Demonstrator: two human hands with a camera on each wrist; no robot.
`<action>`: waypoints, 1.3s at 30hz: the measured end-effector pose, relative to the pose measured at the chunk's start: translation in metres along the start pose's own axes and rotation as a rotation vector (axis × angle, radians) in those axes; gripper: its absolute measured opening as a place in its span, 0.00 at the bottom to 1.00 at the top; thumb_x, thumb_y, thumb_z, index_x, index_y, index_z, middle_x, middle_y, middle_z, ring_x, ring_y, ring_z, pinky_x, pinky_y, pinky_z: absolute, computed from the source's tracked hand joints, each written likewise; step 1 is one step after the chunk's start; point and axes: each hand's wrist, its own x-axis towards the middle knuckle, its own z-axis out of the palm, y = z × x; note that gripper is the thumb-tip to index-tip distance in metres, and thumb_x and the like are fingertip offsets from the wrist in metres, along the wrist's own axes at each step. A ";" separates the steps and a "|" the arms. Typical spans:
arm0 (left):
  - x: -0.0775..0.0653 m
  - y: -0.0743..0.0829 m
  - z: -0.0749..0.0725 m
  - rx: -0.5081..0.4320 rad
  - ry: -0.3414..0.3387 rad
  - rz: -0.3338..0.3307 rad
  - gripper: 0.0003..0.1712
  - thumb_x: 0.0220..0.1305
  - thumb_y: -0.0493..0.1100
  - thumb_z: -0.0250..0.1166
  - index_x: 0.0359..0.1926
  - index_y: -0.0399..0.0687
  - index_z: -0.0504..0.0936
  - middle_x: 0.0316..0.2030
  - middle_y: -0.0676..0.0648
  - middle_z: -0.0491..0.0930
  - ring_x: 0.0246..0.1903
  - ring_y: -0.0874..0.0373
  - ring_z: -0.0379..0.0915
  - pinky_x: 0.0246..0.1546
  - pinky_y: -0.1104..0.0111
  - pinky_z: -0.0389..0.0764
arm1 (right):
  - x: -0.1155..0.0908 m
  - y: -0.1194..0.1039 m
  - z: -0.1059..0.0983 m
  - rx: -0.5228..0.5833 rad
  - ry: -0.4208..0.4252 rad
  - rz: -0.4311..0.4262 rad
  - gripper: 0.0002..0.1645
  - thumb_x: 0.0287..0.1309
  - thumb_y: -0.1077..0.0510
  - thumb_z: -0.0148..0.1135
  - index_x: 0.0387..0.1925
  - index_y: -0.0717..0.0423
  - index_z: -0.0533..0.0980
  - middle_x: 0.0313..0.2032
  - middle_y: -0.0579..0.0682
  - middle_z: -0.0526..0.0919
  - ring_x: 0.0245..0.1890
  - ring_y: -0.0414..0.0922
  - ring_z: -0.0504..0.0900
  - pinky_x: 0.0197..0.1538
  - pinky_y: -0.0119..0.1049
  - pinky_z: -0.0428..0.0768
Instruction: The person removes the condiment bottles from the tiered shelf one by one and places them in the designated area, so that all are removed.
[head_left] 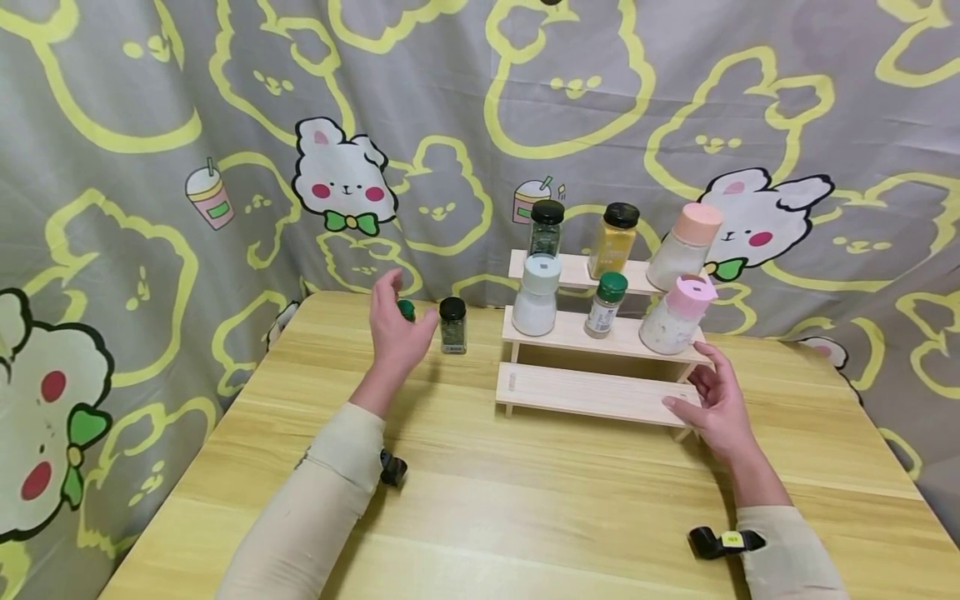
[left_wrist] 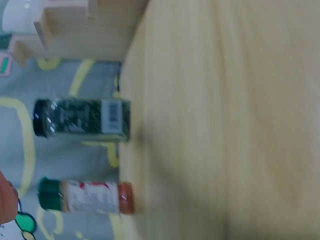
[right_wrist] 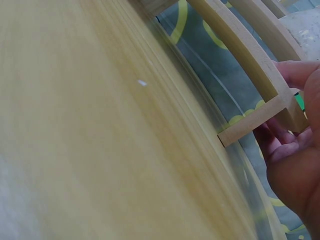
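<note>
My left hand (head_left: pixel 399 329) reaches over the table's left part, thumb and fingers spread apart. Just beyond it is a green-capped spice jar (left_wrist: pixel 92 196) with a white label and reddish contents, mostly hidden by the hand in the head view. To its right a black-capped jar of dried green herbs (head_left: pixel 453 329) stands upright, untouched. My right hand (head_left: pixel 720 408) grips the right end of a three-tier wooden shelf rack (head_left: pixel 592 392), thumb on the lowest tier and fingers round the side. In the right wrist view the hand (right_wrist: pixel 295 165) holds the rack's end frame.
On the top tier stand a black-capped herb jar (head_left: pixel 545 229), a yellow spice jar (head_left: pixel 613 242) and an orange-capped shaker (head_left: pixel 684 247). The middle tier bears a pale-capped shaker (head_left: pixel 536 304), a green-capped jar (head_left: pixel 604 307) and a pink-capped shaker (head_left: pixel 671 321). A patterned curtain (head_left: pixel 450 100) hangs behind.
</note>
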 end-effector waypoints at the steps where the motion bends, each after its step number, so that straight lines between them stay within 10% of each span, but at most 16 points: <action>1: 0.001 0.003 0.002 -0.015 0.003 0.020 0.38 0.49 0.31 0.69 0.63 0.38 0.66 0.53 0.39 0.70 0.56 0.44 0.66 0.62 0.58 0.68 | 0.000 0.000 -0.001 0.001 0.001 0.003 0.59 0.38 0.92 0.59 0.73 0.62 0.56 0.55 0.60 0.77 0.54 0.49 0.75 0.58 0.30 0.72; 16: 0.006 0.053 0.021 -0.131 -0.030 0.123 0.37 0.54 0.36 0.70 0.64 0.40 0.65 0.57 0.41 0.70 0.58 0.47 0.68 0.60 0.57 0.70 | -0.001 0.002 -0.003 -0.037 0.014 0.032 0.59 0.39 0.90 0.60 0.73 0.58 0.57 0.56 0.53 0.76 0.55 0.46 0.74 0.60 0.29 0.69; 39: -0.002 0.081 0.052 -0.212 -0.150 0.154 0.44 0.49 0.33 0.75 0.66 0.41 0.63 0.57 0.39 0.70 0.56 0.46 0.71 0.61 0.65 0.70 | -0.001 -0.001 0.000 -0.021 0.038 0.049 0.59 0.39 0.91 0.61 0.73 0.59 0.57 0.55 0.55 0.76 0.56 0.49 0.73 0.60 0.31 0.69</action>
